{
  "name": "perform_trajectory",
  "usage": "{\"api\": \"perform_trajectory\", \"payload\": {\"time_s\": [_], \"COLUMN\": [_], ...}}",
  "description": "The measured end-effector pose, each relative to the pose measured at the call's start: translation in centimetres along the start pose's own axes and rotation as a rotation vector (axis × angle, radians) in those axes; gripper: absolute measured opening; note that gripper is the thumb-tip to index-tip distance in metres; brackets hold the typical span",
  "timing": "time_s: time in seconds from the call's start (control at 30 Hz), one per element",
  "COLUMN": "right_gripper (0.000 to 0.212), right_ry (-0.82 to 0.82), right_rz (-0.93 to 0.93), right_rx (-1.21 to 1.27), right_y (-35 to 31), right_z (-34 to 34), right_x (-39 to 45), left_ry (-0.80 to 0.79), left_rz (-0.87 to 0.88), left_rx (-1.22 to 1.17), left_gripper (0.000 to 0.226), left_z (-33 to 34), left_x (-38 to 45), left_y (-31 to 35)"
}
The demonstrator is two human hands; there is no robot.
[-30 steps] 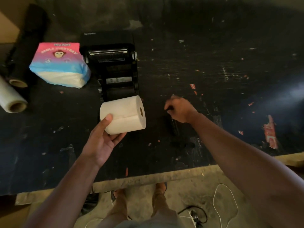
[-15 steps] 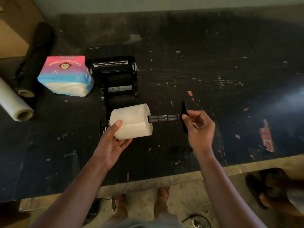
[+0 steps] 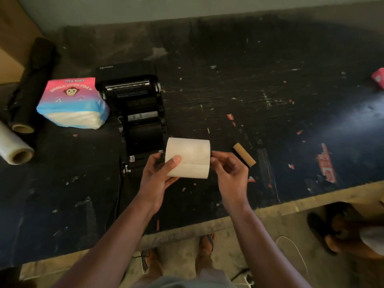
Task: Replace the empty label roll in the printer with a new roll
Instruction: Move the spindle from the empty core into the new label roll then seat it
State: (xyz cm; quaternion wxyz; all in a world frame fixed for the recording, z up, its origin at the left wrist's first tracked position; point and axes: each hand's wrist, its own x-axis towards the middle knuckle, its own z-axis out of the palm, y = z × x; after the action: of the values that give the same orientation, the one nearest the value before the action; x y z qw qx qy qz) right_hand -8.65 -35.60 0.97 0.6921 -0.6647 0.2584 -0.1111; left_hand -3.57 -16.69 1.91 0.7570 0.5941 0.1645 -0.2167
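Observation:
The new white label roll (image 3: 190, 155) is held level above the black table, just in front of the open black printer (image 3: 136, 113). My left hand (image 3: 159, 175) grips its left end, thumb across the front. My right hand (image 3: 227, 171) presses against its right end, where the black spindle's end plate is hidden behind my fingers. The spindle shaft sits inside the roll and cannot be seen. An empty brown cardboard core (image 3: 244, 154) lies on the table just right of my right hand.
A pink and blue tissue pack (image 3: 71, 102) sits left of the printer. Beside it lie a black film roll (image 3: 31, 86) and a clear wrap roll (image 3: 12, 148) at the left edge. Another person's sandalled foot (image 3: 340, 227) stands on the floor at the right, past the table's front edge (image 3: 207, 227).
My right hand picked up the black spindle and pushed it into the roll from the right; the shaft, half exposed earlier, is now fully inside. The roll shifted right.

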Motion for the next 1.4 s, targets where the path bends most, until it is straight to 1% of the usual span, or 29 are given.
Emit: {"api": "perform_trajectory", "payload": {"time_s": [0.07,0.17,0.23,0.27,0.33,0.4,0.43,0.5,0.6,0.67,0.7,0.73,0.77,0.8,0.83,0.87,0.9,0.97,1.0,1.03,1.1,1.17,1.2,1.27,1.33,1.4], "right_gripper": [0.021,0.018,0.02,0.025,0.048,0.07,0.075,0.072,0.062,0.054,0.052,0.054,0.058,0.06,0.06,0.058,0.056,0.05,0.048,0.049,0.06,0.065,0.062,0.055,0.048,0.044], "right_ry": [0.031,0.028,0.021,0.007,-0.016,0.022,0.06,0.119,0.146,0.139,0.143,0.156,0.177,0.203,0.229,0.25,0.266,0.293,0.302,0.308,0.304,0.295,0.293,0.292,0.292,0.3], "right_rz": [0.14,0.274,0.422,0.496,0.585,0.608,0.611,0.601,0.566,0.513,0.488,0.467,0.449,0.434,0.422,0.413,0.408,0.406,0.406,0.407,0.411,0.422,0.429,0.438,0.439,0.441], "right_rx": [0.094,0.157,0.306,0.388,0.531,0.564,0.55,0.559,0.652,0.689,0.696,0.698,0.695,0.689,0.68,0.673,0.671,0.674,0.67,0.664,0.652,0.651,0.654,0.661,0.661,0.661], "right_y": [0.2,0.5,0.5,0.7,1.1,1.2,1.1,1.1,1.2,0.9,0.7,0.4,0.1,-0.2,-0.4,-0.6,-0.7,-0.7,-0.6,-0.5,-0.2,0.1,0.2,0.5,1.0,1.4], "right_z": [-0.5,-1.5,-2.1,-2.6,-3.4,-4.0,-4.3,-5.2,-7.1,-8.4,-9.1,-9.8,-10.3,-10.9,-11.5,-12.0,-12.4,-13.1,-13.4,-13.6,-13.9,-14.1,-14.1,-14.0,-13.8,-13.6], "right_x": [-0.3,-0.9,-1.3,-1.4,-1.6,-1.7,-1.7,-1.4,-0.8,-0.1,0.3,0.8,1.3,1.7,2.2,2.6,2.9,3.3,3.3,3.3,3.0,2.4,2.1,1.6,1.2,0.7], "left_ry": [-0.017,-0.016,-0.026,-0.038,-0.058,-0.083,-0.097,-0.137,-0.239,-0.333,-0.351,-0.334,-0.282,-0.22,-0.194,-0.23,-0.341,-0.618,-0.707,-0.747,-0.73,-0.671,-0.639,-0.579,-0.535,-0.523], "left_rz": [0.014,0.028,0.043,0.051,0.048,0.046,0.05,0.065,0.131,0.146,0.113,0.06,0.018,0.035,0.127,0.255,0.385,0.539,0.591,0.622,0.682,0.73,0.731,0.673,0.607,0.572], "left_rx": [0.02,0.075,0.122,0.15,0.213,0.283,0.319,0.378,0.421,0.378,0.339,0.318,0.358,0.499,0.751,1.027,1.269,1.628,1.762,1.858,1.962,1.992,1.998,1.954,1.887,1.855], "left_gripper": [0.074,0.076,0.076,0.076,0.077,0.077,0.077,0.077,0.075,0.061,0.051,0.042,0.033,0.022,0.016,0.02,0.032,0.055,0.064,0.07,0.071,0.064,0.059,0.054,0.053,0.057], "left_z": [0.6,1.6,2.3,2.6,3.4,4.4,5.0,6.2,8.0,9.0,9.5,10.0,10.4,10.7,10.8,10.8,10.9,11.4,11.7,11.9,12.3,12.1,11.7,10.8,9.8,9.1], "left_x": [0.2,0.5,0.8,0.9,1.1,1.2,1.2,1.3,1.4,2.2,2.8,3.4,4.2,4.9,5.7,6.2,6.7,7.4,7.7,8.1,8.6,8.9,9.1,9.4,9.5,9.3], "left_y": [-0.5,-1.4,-2.2,-2.6,-3.4,-4.1,-4.3,-4.7,-4.6,-4.5,-4.7,-5.1,-5.8,-6.5,-7.5,-8.6,-10.0,-12.0,-12.6,-12.9,-12.8,-12.4,-12.1,-11.4,-10.8,-10.4]}}
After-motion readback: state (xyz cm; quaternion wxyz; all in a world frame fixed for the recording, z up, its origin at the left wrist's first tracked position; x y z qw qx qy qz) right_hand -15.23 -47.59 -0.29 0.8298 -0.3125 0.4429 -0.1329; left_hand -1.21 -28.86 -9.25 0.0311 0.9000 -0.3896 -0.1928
